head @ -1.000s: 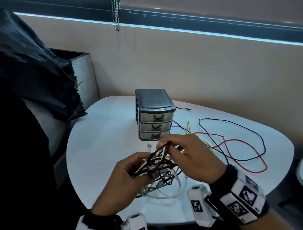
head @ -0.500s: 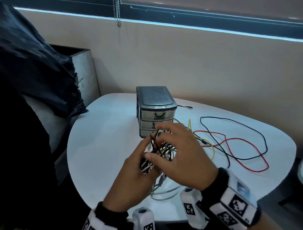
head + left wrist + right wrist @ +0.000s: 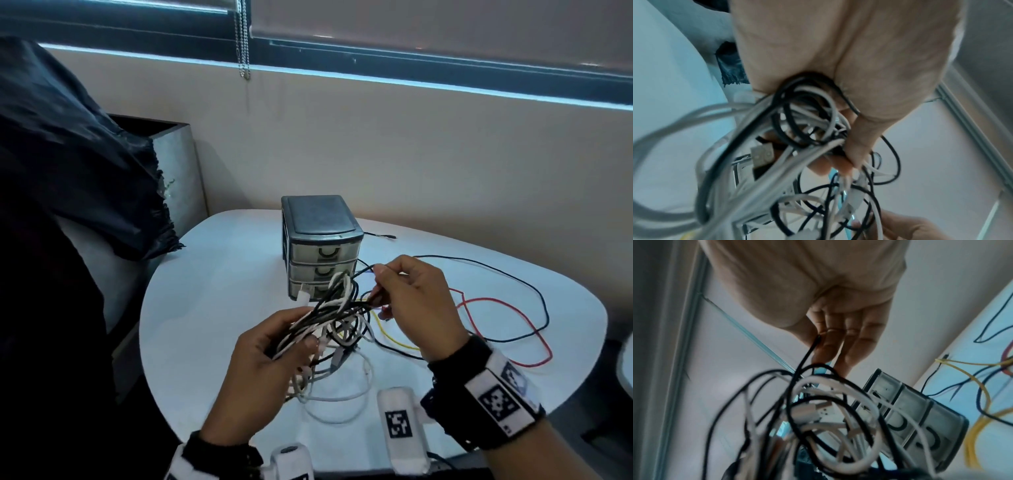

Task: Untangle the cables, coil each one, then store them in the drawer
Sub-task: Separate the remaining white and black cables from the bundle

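A tangle of black and white cables [image 3: 337, 317] hangs above the white table [image 3: 212, 308], in front of a small grey three-drawer unit [image 3: 320, 245] whose drawers are closed. My left hand [image 3: 274, 346] grips the bundle [image 3: 797, 129] from the left, fingers curled round it. My right hand [image 3: 387, 291] is just right of the tangle and pinches a thin black cable [image 3: 807, 353] between thumb and fingers. White loops [image 3: 337, 399] droop onto the table below. A USB plug [image 3: 761, 153] sticks out of the bundle.
Loose red [image 3: 507, 318], black [image 3: 513, 277] and yellow [image 3: 394, 337] wires lie spread over the right half of the table. A dark cloth-covered shape [image 3: 75, 164] and a grey box [image 3: 178, 171] stand at the left. The wall runs close behind the drawer unit.
My hands have drawn apart: the right moved right, off the bundle, pulling a black strand, and the left dropped lower-left with the tangle, which is now stretched out between them.
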Demonstrator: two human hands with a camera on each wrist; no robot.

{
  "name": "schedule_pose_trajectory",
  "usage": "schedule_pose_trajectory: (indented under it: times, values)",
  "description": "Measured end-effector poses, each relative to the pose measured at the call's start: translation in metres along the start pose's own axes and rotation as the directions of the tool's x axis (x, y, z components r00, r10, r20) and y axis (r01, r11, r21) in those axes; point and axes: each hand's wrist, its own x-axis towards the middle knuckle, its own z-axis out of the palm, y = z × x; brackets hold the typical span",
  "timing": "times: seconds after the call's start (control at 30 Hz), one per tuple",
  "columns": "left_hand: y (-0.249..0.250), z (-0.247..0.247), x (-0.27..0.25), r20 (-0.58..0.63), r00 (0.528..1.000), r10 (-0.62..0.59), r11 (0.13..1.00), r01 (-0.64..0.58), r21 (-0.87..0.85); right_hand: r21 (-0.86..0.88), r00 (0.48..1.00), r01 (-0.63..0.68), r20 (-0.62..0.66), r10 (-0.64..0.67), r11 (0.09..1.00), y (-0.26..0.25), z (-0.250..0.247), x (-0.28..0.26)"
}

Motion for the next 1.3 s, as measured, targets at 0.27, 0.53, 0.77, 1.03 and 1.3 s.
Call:
schedule_pose_trajectory:
  times: [0.27, 0.53, 0.77, 1.03, 1.3]
  values:
    - [-0.002, 0.0, 0.001, -0.101, 0.993, -0.067, 0.998, 0.064, -0.026, 0.079, 0.993, 0.049, 0.1, -0.057, 0.996, -0.016, 0.02, -0.026]
    - [-0.005, -0.003, 0.001, -0.184, 0.977, -0.104, 0.993, 0.093, -0.07, -0.166, 0.966, 0.212, 0.187, -0.18, 0.963, 0.015, 0.029, -0.03]
    - [0.005, 0.001, -0.002, 0.015, 1.0, 0.003, 1.0, -0.003, 0.009, -0.16, 0.894, 0.439, 0.181, -0.411, 0.884, 0.003, 0.026, -0.022]
    - [-0.005, -0.004, 0.002, -0.102, 0.992, -0.073, 0.996, 0.068, -0.057, -0.285, 0.87, 0.418, 0.398, -0.29, 0.863, 0.007, 0.015, -0.008]
    - [-0.012, -0.004, 0.013, -0.252, 0.922, -0.292, 0.907, 0.184, -0.378, -0.331, 0.931, 0.178, 0.361, -0.049, 0.927, 0.028, 0.021, -0.006]
